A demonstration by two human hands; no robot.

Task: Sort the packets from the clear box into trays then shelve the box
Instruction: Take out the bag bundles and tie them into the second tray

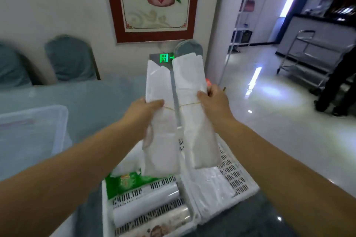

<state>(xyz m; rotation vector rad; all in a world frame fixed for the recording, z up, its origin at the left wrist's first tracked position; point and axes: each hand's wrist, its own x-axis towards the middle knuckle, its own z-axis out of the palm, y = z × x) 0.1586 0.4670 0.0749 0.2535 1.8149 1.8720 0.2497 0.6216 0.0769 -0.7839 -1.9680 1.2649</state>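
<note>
Left hand (143, 108) and right hand (213, 100) each grip one white packet bundle (161, 121), (194, 113). A rubber band (185, 105) spans both. White perforated trays (237, 179) sit below.

The left hand (143, 108) shows only knuckles and thumb, its fingers hidden behind the left packet (160, 121); the clear box (32, 132) runs off the left edge, blurred; the near tray (146, 215) is cut by the bottom edge

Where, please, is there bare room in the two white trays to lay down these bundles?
The right tray shows bare perforated floor along its far right side, beside the clear packets. The left tray is crowded: green packet and white rolls leave only slivers. Both hands, left and right, hold white bundles.
</note>
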